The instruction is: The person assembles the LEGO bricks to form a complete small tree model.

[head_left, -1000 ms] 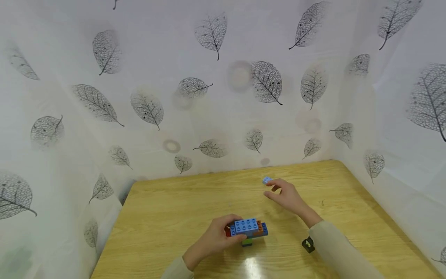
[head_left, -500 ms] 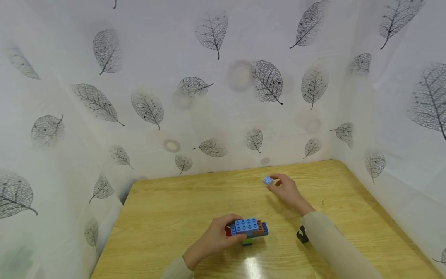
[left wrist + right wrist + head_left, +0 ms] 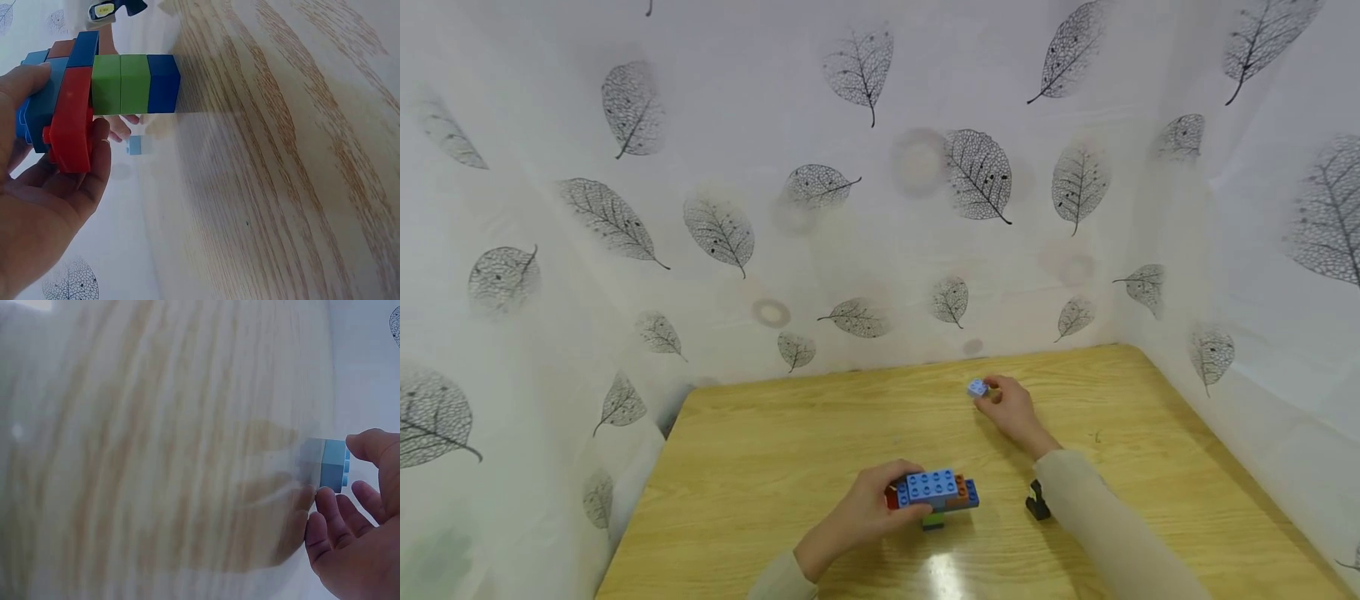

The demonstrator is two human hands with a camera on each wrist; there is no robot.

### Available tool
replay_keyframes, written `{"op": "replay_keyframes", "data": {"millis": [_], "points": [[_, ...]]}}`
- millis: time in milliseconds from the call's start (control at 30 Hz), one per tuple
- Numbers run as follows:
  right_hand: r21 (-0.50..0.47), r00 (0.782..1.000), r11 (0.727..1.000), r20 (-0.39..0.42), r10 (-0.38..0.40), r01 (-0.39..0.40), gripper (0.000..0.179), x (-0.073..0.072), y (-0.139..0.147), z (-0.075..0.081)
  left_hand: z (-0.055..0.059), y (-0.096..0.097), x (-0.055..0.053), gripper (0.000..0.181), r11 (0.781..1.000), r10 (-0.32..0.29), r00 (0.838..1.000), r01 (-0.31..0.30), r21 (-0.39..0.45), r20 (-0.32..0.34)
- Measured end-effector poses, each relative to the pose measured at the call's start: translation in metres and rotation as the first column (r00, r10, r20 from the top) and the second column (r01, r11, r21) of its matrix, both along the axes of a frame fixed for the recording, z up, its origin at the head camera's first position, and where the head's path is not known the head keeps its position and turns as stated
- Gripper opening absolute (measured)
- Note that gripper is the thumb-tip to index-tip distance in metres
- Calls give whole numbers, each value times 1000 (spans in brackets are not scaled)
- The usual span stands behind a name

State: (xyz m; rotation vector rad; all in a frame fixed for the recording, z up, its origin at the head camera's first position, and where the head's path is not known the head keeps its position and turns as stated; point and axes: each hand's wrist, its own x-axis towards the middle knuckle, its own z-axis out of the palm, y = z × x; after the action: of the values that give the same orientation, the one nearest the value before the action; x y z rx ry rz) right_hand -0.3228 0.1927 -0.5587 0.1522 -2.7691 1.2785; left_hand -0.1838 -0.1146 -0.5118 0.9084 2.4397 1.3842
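Note:
My left hand (image 3: 867, 506) grips a toy-brick build, its thumb along the near side. The build has a light blue eight-stud brick (image 3: 931, 485) on top, an orange brick (image 3: 961, 486) beside it, and a red brick (image 3: 75, 119) under the fingers. Below these, a stack of green bricks (image 3: 120, 84) ends in a dark blue brick (image 3: 164, 84). Toward the table's far edge, my right hand (image 3: 1013, 412) has thumb and fingers at opposite sides of a small light blue brick (image 3: 335, 465). That brick sits on the table, studs up in the head view.
A small black piece (image 3: 1037, 502) stands on the wooden table (image 3: 775, 450) beside the right sleeve. White curtain-like sheets (image 3: 880, 250) printed with dark leaves rise behind the table and at both sides.
My right hand has come in around the small light blue brick, its fingers closing to the brick's sides. The right forearm has shifted left. My left hand and the build have stayed put.

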Motion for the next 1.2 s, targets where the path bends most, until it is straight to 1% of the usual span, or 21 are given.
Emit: {"op": "replay_keyframes", "data": {"millis": [200,367,533,600,700,767,900,1067,1200], "points": [[38,999,999,3,-38,38,50,-4,-3,-3,0,2,-2,42,1000,4,1000,-4,6,-22],[33,998,998,22,-58,58,53,-6,-5,-3,-1,4,-7,41,1000,13,999,-13,2,-42],[41,995,995,38,-88,87,51,-7,-6,-4,-3,5,-12,41,1000,14,996,-14,0,-88],[41,994,994,44,-99,98,49,-7,-6,-4,-3,5,-14,42,1000,17,995,-17,-5,-96],[39,993,994,50,-104,102,47,-6,-7,-3,-3,5,-15,43,1000,24,996,-25,-14,-84],[28,995,996,52,-90,88,45,-5,-8,-1,-2,5,-16,44,999,26,997,-28,-18,-74],[-12,998,999,45,-35,36,43,0,-11,7,0,5,-16,45,999,32,998,-33,-24,-50],[-74,999,996,30,42,-40,41,14,-16,25,1,5,-17,46,997,49,998,-51,-61,-36],[-84,995,991,-2,103,-103,39,27,-21,41,2,4,-17,46,995,58,998,-60,-81,-30]]}}
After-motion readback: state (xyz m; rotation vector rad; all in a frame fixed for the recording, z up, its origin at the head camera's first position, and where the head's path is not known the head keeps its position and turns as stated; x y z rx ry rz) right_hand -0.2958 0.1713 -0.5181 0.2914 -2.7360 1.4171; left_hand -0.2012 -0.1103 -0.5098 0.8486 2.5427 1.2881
